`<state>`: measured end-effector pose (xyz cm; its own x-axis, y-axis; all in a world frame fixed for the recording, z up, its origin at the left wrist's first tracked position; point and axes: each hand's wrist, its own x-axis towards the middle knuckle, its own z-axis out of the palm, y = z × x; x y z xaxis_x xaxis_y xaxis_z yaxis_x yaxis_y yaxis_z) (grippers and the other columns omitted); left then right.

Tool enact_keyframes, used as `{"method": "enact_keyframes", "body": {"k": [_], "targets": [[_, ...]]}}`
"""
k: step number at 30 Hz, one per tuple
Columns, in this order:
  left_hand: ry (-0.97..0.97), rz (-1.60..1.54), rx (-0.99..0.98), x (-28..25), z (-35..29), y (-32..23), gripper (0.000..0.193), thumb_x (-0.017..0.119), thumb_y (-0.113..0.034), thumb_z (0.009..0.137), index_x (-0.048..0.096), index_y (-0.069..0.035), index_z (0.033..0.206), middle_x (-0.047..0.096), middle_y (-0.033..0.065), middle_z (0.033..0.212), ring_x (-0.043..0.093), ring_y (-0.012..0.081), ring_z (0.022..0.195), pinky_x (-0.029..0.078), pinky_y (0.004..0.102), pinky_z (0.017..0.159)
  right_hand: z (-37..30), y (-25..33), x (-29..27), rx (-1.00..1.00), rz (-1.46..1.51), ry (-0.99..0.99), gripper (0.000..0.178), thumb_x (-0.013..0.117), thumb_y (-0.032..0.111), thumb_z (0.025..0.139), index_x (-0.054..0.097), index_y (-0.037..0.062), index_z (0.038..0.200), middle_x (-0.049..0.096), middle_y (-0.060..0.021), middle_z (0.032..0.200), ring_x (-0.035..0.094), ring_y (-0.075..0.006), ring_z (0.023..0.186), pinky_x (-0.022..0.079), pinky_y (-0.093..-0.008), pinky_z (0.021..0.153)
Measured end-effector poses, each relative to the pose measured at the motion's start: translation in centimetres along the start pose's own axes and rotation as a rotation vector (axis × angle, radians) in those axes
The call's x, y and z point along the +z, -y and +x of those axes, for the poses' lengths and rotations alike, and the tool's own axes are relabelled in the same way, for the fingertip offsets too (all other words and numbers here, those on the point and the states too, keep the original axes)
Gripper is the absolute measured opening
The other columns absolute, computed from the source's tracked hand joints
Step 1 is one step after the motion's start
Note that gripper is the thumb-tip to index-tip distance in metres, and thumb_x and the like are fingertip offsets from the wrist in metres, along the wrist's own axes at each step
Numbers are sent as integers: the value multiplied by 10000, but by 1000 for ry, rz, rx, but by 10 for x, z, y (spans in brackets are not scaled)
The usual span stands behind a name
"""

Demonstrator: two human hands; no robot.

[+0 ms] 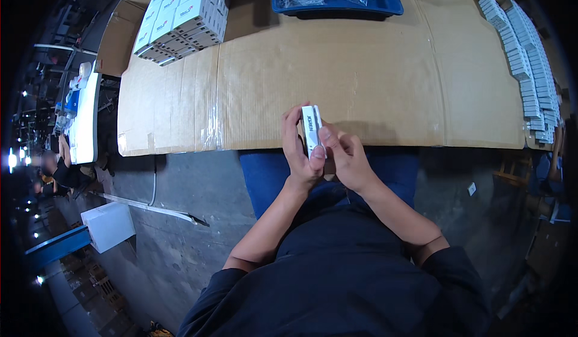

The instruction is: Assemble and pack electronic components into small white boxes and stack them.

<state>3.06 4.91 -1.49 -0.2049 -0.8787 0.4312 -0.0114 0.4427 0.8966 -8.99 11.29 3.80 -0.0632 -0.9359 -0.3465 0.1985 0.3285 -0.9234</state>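
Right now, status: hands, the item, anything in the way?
Left hand and right hand both grip a small white box, upright, over the cardboard-covered table edge. Nothing in the way.

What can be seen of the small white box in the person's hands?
The small white box is a slim, elongated carton, seemingly cardboard, with dark print on its upper face. It is held lengthwise, pointing away from the person, just above the near edge of the cardboard-covered table. The left hand wraps its left side; the right hand presses its near end. Whether its flaps are closed cannot be told.

The cardboard-covered tabletop [361,78] lies bare mid-span; stacked white boxes [180,18] block far left, a blue plastic tray [337,3] far centre, white carton rows [530,66] right.
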Motion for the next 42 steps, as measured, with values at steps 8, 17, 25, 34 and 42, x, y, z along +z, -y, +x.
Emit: {"method": "enact_keyframes", "body": {"k": [8,17,25,34,42], "targets": [[18,-371,-374,4,1,-10,1042,435,-788,969,214,-18,1635,468,184,1486,514,266,1316,436,413,1107,1,14,-32,-189,-363,176,831,837,404,873,492,81,1556,500,-113,1370,523,-237,1287,438,-382,1095],[232,-856,-1087,0,-1,-37,829,293,-740,1038,410,-95,1546,584,138,1395,616,274,1265,536,430,1054,20,-2,-47,-832,-780,-169,808,886,480,751,612,64,1387,534,-167,1467,576,-374,1297,518,-460,1043],[175,-922,-1079,7,1,-48,794,299,-721,1048,391,-107,1542,573,143,1390,610,290,1265,540,438,1046,34,-6,-44,-1031,-776,-38,773,824,487,803,614,36,1394,586,-187,1432,608,-398,1267,528,-490,1043],[124,-896,-1075,10,-2,-48,707,316,-671,1074,477,-76,1422,654,114,1203,694,219,1062,600,357,876,37,-21,-41,-1094,-631,-67,684,727,467,919,642,-60,1347,618,-254,1390,645,-420,1228,536,-475,1029],[260,-787,-995,12,-4,-34,779,270,-682,1075,372,-70,1546,586,144,1366,621,248,1226,509,399,1056,38,-30,-40,-982,-531,-93,687,624,511,1001,621,-71,1367,613,-256,1413,643,-377,1261,539,-422,1023]]}}
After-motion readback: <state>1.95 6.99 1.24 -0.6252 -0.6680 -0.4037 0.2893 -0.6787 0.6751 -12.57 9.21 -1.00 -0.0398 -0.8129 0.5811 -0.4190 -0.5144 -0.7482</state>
